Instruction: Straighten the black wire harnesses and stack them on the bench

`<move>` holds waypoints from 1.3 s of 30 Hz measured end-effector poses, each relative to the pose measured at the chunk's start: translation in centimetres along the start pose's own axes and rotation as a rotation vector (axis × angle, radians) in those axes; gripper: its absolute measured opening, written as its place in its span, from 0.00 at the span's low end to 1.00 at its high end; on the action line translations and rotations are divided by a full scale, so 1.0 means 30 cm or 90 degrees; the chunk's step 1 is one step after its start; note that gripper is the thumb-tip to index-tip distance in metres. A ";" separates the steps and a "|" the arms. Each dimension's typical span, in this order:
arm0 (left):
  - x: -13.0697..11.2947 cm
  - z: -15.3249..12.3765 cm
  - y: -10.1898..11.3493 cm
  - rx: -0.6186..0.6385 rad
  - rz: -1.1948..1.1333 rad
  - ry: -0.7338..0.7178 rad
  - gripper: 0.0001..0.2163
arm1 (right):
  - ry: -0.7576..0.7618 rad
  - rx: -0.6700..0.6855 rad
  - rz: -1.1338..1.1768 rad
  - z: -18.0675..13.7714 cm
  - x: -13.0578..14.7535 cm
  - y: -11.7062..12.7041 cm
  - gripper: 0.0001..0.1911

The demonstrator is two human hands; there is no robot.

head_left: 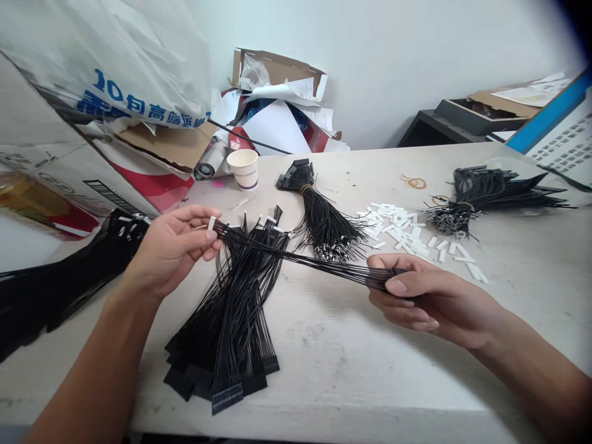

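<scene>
A wire harness (pixel 300 259) of thin black wires stretches between my two hands above the table. My left hand (pixel 178 250) pinches the small white connector (pixel 211 224) at one end. Closed around the black connector end is my right hand (pixel 420 293), whose fingers partly hide it. Below lies a pile of similar harnesses (pixel 235 296), with white connectors toward the back and wide black connectors (pixel 226 398) toward the front edge. Behind it rests a banded bundle of black wires (pixel 328 216). Loose white connector housings (pixel 402 228) lie scattered behind my right hand.
A paper cup (pixel 243 169) stands at the back. More banded wires (pixel 485 191) and rubber bands (pixel 413 181) lie at the right. Another pile of harnesses (pixel 69 271), a carton (pixel 55 154) and a plastic bag (pixel 139 68) occupy the left. Cardboard and papers (pixel 282 117) are heaped behind.
</scene>
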State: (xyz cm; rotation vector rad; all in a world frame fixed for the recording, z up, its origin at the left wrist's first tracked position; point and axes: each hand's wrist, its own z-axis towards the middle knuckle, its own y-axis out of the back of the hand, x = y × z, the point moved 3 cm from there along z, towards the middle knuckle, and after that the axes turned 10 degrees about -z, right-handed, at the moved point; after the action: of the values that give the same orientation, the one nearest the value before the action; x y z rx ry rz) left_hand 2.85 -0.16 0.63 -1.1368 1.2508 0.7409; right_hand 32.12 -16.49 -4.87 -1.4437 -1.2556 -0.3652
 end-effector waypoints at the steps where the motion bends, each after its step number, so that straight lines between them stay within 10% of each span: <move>1: -0.002 -0.002 -0.001 0.006 0.016 -0.012 0.13 | 0.000 -0.003 -0.007 -0.001 -0.001 0.001 0.16; 24: 0.006 -0.008 -0.001 0.047 0.020 -0.034 0.13 | 0.073 -0.156 -0.300 -0.017 0.005 0.019 0.20; 39: 0.027 -0.021 -0.014 0.067 0.124 -0.065 0.10 | 0.165 -0.148 -0.026 -0.040 0.024 -0.029 0.19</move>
State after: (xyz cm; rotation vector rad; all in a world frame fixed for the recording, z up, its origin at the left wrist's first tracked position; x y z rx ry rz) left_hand 3.20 -1.01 -0.01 -0.8889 1.3095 0.8571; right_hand 32.16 -17.35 -3.47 -1.5104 -1.0592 -0.7214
